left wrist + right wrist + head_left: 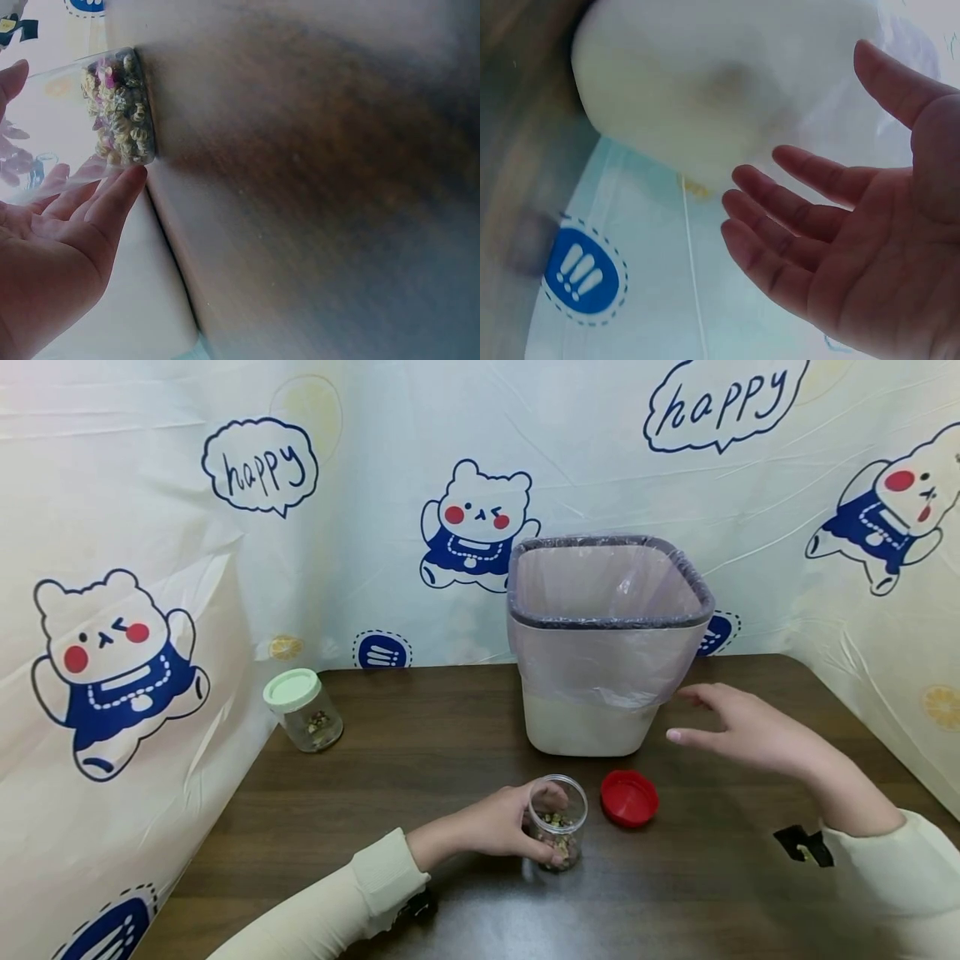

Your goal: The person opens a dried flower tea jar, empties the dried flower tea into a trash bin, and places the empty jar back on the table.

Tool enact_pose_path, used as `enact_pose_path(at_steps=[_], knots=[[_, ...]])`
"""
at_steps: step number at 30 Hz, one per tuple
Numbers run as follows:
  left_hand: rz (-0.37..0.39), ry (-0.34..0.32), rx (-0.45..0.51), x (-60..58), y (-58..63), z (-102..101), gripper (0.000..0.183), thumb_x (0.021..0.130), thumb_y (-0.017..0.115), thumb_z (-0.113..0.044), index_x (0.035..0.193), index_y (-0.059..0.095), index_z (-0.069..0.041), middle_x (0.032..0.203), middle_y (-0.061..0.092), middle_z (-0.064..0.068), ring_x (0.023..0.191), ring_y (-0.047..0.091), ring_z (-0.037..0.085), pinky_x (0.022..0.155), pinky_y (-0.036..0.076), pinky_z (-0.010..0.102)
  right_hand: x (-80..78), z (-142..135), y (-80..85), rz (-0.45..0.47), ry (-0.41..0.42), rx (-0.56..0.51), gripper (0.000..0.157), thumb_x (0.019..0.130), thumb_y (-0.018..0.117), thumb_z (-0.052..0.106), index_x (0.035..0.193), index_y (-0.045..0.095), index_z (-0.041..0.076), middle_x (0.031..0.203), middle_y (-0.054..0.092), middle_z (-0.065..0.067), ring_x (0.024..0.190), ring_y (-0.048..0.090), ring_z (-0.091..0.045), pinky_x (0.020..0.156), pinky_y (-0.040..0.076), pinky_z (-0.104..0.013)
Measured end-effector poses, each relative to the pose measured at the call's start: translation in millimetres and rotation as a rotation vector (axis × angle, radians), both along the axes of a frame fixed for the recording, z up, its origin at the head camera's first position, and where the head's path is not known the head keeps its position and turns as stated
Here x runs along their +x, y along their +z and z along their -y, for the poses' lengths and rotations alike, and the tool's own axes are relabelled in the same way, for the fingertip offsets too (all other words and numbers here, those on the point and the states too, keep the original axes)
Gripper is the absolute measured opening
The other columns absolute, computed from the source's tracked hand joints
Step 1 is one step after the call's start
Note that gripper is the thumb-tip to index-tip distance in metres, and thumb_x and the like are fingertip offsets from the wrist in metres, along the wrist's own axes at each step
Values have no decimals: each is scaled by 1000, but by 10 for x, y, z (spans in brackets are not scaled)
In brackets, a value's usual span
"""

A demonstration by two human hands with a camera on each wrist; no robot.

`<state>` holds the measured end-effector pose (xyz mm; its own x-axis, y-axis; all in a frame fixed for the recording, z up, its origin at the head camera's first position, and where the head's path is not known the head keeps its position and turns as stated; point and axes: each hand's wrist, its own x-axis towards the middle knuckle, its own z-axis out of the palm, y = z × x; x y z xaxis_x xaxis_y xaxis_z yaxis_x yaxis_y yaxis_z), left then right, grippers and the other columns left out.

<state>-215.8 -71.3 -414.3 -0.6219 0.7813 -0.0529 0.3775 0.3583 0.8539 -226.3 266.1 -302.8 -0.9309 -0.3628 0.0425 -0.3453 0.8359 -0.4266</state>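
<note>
My left hand (502, 822) holds a clear lidless jar (558, 827) near the front middle of the table, thumb on the near side and fingers round the far side. Dried flower buds (116, 112), pale yellow with bits of pink, fill the lower part of the jar in the left wrist view. Just right of the jar lies a red screw lid (628, 798). My right hand (750, 727) is raised beside the bin (592, 718), fingers spread and palm bare. In the right wrist view its fingers (787, 214) point toward the bin's side.
The cream bin, lined with a translucent bag, stands at the back of the brown table (420, 727). At the back left is a second jar (315, 718) with a light green lid and some dried bits inside. A printed curtain (375, 510) surrounds the table's back and sides.
</note>
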Motion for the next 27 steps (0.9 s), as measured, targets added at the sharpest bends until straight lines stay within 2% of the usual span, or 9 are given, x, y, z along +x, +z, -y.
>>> enact_pose_path(at_steps=[8, 12, 17, 22, 27], knots=[[1, -3, 5, 0, -3, 8, 58, 80, 80, -20, 129, 49, -11, 130, 58, -1, 84, 64, 6, 81, 49, 22, -128, -193, 236, -56, -114, -78, 68, 96, 61, 39, 139, 39, -9, 131, 46, -36, 118, 44, -51, 92, 36, -66], [-4, -4, 7, -3, -7, 8, 57, 80, 80, -20, 128, 50, -13, 130, 58, -3, 85, 64, 6, 81, 49, 22, -202, -265, 332, -86, -149, -171, 63, 98, 58, 34, 140, 38, -8, 135, 42, -35, 122, 40, -51, 93, 35, -66], [-6, -4, 5, -4, -12, 1, 58, 80, 81, -20, 128, 49, -12, 129, 58, -2, 80, 64, 4, 80, 49, 21, -279, -311, 457, -74, -192, -305, 63, 101, 50, 38, 146, 32, -3, 142, 36, -33, 129, 32, -51, 96, 30, -68], [-3, -3, 8, -4, -17, 3, 59, 80, 80, -20, 129, 49, -11, 130, 58, -1, 82, 65, 6, 80, 49, 21, -373, -255, 557, -113, -259, -426, 63, 102, 41, 46, 150, 32, 7, 144, 38, -25, 129, 35, -42, 100, 32, -61], [-12, -2, 8, 0, -11, 3, 59, 80, 81, -22, 129, 49, -11, 131, 58, 0, 86, 64, 5, 80, 49, 21, -505, -161, 619, -157, -285, -497, 61, 101, 41, 49, 150, 36, 12, 146, 39, -20, 132, 37, -35, 105, 32, -54]])
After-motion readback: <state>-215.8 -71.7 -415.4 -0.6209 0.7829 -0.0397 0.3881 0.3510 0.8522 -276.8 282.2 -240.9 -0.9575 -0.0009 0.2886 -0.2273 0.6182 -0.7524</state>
